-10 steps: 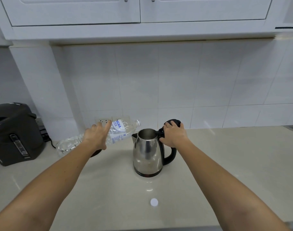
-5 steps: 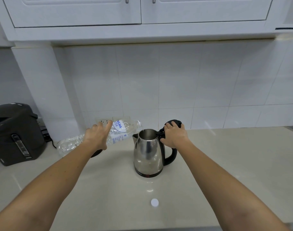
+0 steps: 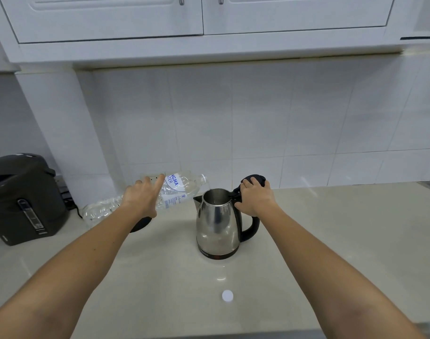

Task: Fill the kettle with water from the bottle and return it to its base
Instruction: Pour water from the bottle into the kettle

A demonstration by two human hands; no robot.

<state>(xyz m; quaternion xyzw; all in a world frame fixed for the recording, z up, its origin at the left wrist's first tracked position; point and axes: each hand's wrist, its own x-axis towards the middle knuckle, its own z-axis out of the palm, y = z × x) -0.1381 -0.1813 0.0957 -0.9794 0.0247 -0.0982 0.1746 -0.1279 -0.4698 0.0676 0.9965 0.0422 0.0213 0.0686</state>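
White tiles and white cabinets stand behind the pale glossy desk (image 3: 331,241). On it the steel kettle (image 3: 218,223) stands with its lid up, off its black base (image 3: 141,222). The left hand (image 3: 141,200) is wrapped around the tilted water bottle (image 3: 177,189), whose mouth is over the kettle opening. The right hand (image 3: 254,198) grips the handle top. Pouring seems the step in hand; next, more tilt is probably needed. The white cap (image 3: 227,295) lies nearer.

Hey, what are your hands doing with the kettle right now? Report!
Left hand tipping bottle at open kettle. Right hand holds lid back. Base waiting, nothing blocking.
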